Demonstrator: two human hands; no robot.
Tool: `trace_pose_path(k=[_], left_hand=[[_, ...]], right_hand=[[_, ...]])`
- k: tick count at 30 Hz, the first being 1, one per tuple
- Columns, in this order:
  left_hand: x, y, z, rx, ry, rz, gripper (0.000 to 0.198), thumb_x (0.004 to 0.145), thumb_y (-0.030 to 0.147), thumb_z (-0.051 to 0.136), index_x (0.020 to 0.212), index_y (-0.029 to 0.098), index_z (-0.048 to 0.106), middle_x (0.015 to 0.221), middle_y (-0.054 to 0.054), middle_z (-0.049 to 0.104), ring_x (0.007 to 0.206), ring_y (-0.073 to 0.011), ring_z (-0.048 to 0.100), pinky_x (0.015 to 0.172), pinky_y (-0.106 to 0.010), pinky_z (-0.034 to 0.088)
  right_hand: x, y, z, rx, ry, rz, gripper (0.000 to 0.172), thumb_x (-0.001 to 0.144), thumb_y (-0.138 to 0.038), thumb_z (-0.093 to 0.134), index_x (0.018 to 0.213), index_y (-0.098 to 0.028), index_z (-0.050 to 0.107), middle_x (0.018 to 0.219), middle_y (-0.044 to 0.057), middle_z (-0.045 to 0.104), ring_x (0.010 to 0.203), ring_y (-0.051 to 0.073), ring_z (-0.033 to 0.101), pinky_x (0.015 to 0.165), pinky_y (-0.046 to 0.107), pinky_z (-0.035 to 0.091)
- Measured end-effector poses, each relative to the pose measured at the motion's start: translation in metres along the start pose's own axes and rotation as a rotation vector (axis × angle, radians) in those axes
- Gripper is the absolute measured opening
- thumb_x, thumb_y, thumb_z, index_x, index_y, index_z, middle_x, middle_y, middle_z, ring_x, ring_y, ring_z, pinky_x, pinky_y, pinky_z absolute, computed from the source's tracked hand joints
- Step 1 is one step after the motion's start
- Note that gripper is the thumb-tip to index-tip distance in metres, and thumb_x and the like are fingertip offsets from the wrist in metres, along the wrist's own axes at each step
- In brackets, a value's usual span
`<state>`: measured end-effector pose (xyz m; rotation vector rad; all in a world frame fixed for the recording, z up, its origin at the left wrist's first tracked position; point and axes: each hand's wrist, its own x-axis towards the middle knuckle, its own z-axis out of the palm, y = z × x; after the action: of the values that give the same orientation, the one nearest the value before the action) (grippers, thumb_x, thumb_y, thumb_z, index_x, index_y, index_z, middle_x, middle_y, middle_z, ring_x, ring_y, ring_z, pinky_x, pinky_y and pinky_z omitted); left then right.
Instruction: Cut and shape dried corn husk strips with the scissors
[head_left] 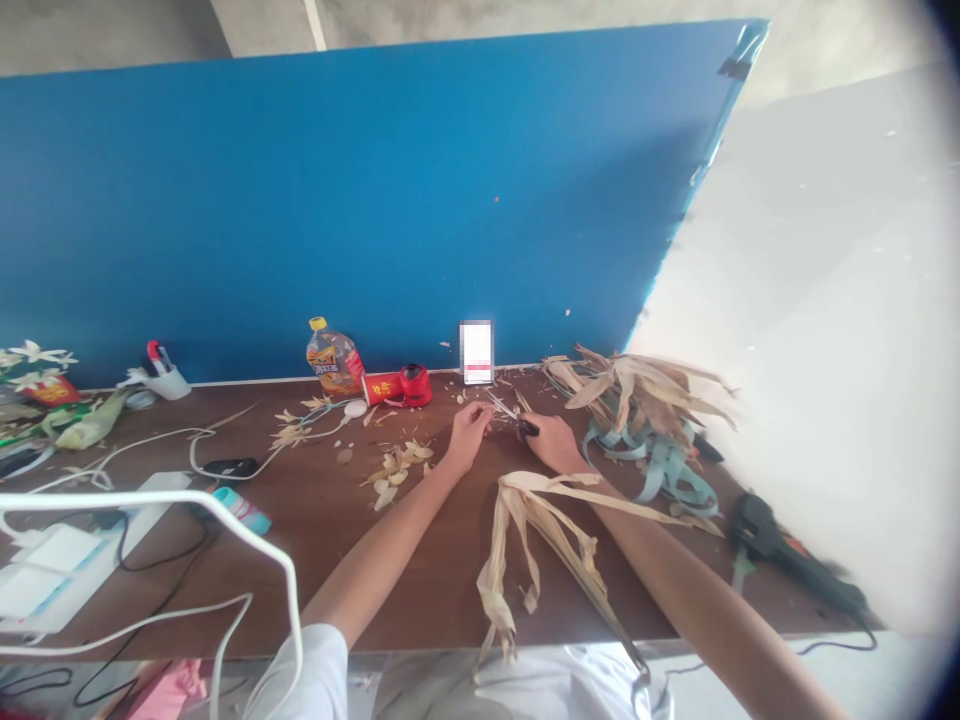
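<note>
My right hand is closed round the black handles of a pair of scissors, whose metal blades point up and left, apart from each other. Just left of the blades, my left hand is pinched shut at the fingertips; what it holds is too small to make out. Small pale cut petals lie on the brown table left of my left hand. A bunch of dry corn husk strips spreads below my right wrist and hangs over the table's front edge. More dry corn husks are heaped to the right.
Pale blue ribbon and a glue gun lie at right. Along the blue partition stand a bottle and a blurred-out phone, with a red cup on its side. White cables and a power strip fill the left.
</note>
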<state>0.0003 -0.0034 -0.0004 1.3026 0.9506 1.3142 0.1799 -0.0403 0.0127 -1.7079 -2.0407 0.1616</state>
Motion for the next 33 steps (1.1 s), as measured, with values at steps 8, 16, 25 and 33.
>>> trace_pose_path(k=[8, 16, 25, 33], left_hand=[[-0.003, 0.003, 0.003, 0.112, -0.070, 0.006, 0.017, 0.084, 0.032, 0.048, 0.083, 0.017, 0.056, 0.073, 0.000, 0.059, 0.057, -0.0084, 0.052, 0.052, -0.020, 0.036], [-0.003, 0.004, 0.001, 0.193, -0.085, 0.103, 0.016, 0.086, 0.029, 0.044, 0.083, 0.018, 0.055, 0.072, 0.002, 0.055, 0.056, -0.0081, 0.050, 0.052, -0.020, 0.037], [-0.001, 0.000, -0.001, 0.239, -0.075, 0.119, 0.017, 0.085, 0.031, 0.046, 0.083, 0.017, 0.057, 0.073, 0.000, 0.059, 0.058, -0.0094, 0.052, 0.055, -0.021, 0.041], [-0.002, -0.001, -0.001, 0.253, -0.048, 0.127, 0.017, 0.085, 0.029, 0.047, 0.080, 0.017, 0.058, 0.073, -0.001, 0.059, 0.061, -0.0102, 0.054, 0.060, -0.022, 0.043]], right_hand=[[0.001, -0.004, 0.001, -0.092, -0.029, 0.043, 0.026, 0.085, -0.034, 0.051, 0.105, -0.030, 0.067, 0.101, 0.002, 0.071, 0.091, 0.021, 0.061, 0.079, 0.028, 0.039], [0.000, -0.006, -0.003, -0.147, -0.062, 0.008, 0.028, 0.085, -0.031, 0.049, 0.108, -0.032, 0.065, 0.096, 0.002, 0.071, 0.088, 0.020, 0.061, 0.074, 0.027, 0.038], [-0.003, -0.010, -0.007, -0.209, -0.090, 0.016, 0.030, 0.088, -0.036, 0.043, 0.108, -0.032, 0.065, 0.093, 0.004, 0.069, 0.084, 0.021, 0.060, 0.068, 0.027, 0.037], [-0.003, -0.011, -0.009, -0.214, -0.103, 0.006, 0.031, 0.086, -0.033, 0.046, 0.112, -0.033, 0.064, 0.096, 0.003, 0.069, 0.086, 0.021, 0.060, 0.070, 0.026, 0.037]])
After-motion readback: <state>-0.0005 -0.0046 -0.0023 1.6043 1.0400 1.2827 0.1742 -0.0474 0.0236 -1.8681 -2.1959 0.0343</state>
